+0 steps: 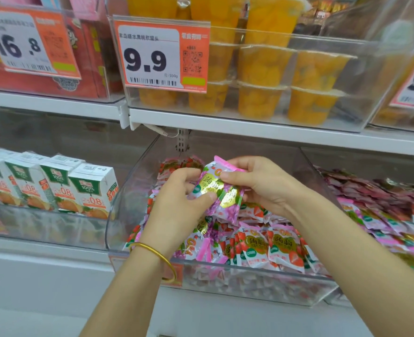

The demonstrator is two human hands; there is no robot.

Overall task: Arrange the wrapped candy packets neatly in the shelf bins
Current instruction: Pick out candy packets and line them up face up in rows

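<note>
**Forearms and hands at the candy bin: a small bundle gripped from both sides**

Nearest to us, two bare forearms rise from the lower edge; the left wrist carries a gold bangle (157, 256). Above it, the left hand (176, 200) curls round the lower end of the held packets (215, 190), its thumb pressed flat on the purple wrapper. The right hand (262, 188) pinches the upper, pink-edged end between thumb and fingers. We count at least two packets in this bundle, printed with grapes and a gold oval; the exact number cannot be told. The bundle hangs tilted in the air over the middle bin (249, 285), a clear plastic tray on the lower shelf. Beneath the hands, this bin holds a loose heap of candy (269, 249), mostly red strawberry wrappers with some purple ones among them. To the right, a neighbouring bin holds more packets (383, 215), darker ones toward the back. To the left stand juice cartons (89, 188) in a row. On the upper shelf (249, 127) we see stacked fruit cups (262, 93) behind a price tag (152, 54) reading 9.9.
</note>
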